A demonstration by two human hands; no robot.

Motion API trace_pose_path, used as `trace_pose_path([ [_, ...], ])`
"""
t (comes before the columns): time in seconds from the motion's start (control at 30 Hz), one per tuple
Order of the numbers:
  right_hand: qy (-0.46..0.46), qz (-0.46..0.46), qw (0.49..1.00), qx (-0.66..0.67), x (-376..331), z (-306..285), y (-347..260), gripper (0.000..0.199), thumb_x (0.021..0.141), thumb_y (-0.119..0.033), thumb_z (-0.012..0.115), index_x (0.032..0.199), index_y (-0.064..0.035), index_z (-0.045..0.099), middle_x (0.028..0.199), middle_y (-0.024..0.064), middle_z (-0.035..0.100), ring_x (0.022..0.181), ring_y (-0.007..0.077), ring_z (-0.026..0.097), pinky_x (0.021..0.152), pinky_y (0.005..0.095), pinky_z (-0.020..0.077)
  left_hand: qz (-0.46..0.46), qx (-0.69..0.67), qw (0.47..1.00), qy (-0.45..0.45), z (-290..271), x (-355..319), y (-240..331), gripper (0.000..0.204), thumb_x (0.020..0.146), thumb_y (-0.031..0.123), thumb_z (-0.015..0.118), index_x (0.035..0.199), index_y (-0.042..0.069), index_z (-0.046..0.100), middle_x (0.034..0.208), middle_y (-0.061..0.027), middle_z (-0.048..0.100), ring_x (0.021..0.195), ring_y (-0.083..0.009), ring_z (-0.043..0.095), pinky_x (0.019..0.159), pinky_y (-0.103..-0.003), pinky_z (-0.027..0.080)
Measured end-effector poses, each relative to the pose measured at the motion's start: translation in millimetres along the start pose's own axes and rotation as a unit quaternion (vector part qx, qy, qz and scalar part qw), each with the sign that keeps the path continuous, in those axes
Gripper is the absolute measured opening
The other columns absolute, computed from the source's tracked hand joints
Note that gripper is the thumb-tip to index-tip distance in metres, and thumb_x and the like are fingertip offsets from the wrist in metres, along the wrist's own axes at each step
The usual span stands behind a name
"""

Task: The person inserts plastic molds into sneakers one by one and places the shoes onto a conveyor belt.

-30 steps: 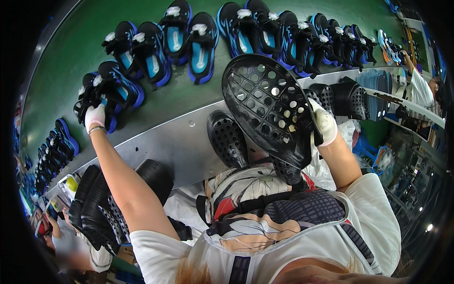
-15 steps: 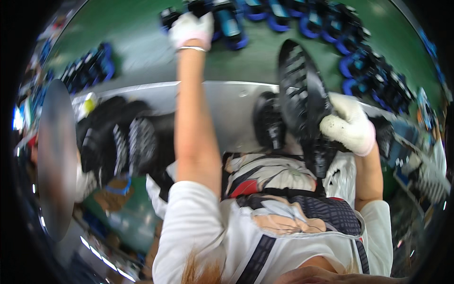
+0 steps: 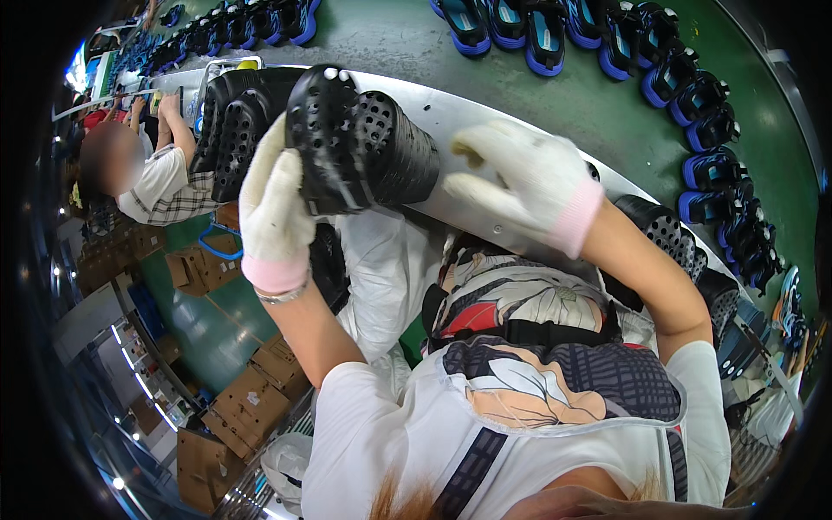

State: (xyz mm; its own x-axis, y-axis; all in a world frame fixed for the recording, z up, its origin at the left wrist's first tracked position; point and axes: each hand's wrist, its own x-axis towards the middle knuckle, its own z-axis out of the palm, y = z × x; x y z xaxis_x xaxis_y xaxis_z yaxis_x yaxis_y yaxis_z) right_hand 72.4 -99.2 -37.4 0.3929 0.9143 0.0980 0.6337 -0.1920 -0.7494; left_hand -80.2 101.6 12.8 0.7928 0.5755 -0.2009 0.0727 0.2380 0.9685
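Both my hands wear white gloves with pink cuffs. My left hand [image 3: 279,204] is closed on a black clog [image 3: 322,130] with round holes, held upright at the left end of the metal ledge. Right beside that clog lies a nested stack of black clogs [image 3: 406,152]; whether the two touch I cannot tell. To the right of the stack, my right hand [image 3: 529,178] hovers over the ledge, thumb and fingers apart, holding nothing. More black clogs [image 3: 238,143] lie left of my left hand.
Blue-and-black shoes [image 3: 546,43] stand in a curved row on the green surface [image 3: 520,104] past the metal ledge [image 3: 468,95]. More black clogs [image 3: 659,225] lie by my right forearm. A person [image 3: 160,173] works at the far left. Cardboard boxes [image 3: 251,399] stand lower left.
The view has turned. My left hand has come back from the blue-and-black shoes and now grips a black clog. My right hand has let go of the black shoe it held.
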Motion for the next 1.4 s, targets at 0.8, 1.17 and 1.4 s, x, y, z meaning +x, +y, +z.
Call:
trace_pose_path([
  [0.8,0.227,0.271,0.917,-0.187,-209,-118,69,0.024,0.083,-0.023,0.057,0.102,-0.0098,0.066,0.096,0.0125,0.065,0.093,0.0311,0.061,0.082,0.0404,0.0503,0.248,0.699,0.671,-0.02,13,-5,-44,0.024,0.095,0.015,0.052,0.107,-0.001,0.066,0.111,-0.015,0.064,0.101,-0.029,0.06,0.089,-0.037,0.045],
  [1.17,0.254,0.619,0.707,-0.227,-572,-134,111,0.03,0.083,-0.011,0.052,0.112,-0.0124,0.058,0.111,0.0106,0.058,0.105,0.0311,0.056,0.088,0.0364,0.0469,0.278,0.657,0.692,-0.11,99,5,-32,0.027,0.097,0.014,0.049,0.113,-0.004,0.062,0.115,-0.0166,0.062,0.106,-0.028,0.058,0.095,-0.035,0.043],
  [1.4,0.202,0.525,0.759,-0.327,-589,-139,116,0.03,0.079,-0.004,0.056,0.108,-0.0117,0.06,0.109,0.0091,0.059,0.101,0.0291,0.058,0.086,0.0353,0.0483,0.282,0.619,0.714,-0.165,151,-5,-44,0.023,0.095,0.007,0.052,0.11,-0.007,0.062,0.111,-0.0177,0.062,0.103,-0.0283,0.058,0.092,-0.036,0.044],
])
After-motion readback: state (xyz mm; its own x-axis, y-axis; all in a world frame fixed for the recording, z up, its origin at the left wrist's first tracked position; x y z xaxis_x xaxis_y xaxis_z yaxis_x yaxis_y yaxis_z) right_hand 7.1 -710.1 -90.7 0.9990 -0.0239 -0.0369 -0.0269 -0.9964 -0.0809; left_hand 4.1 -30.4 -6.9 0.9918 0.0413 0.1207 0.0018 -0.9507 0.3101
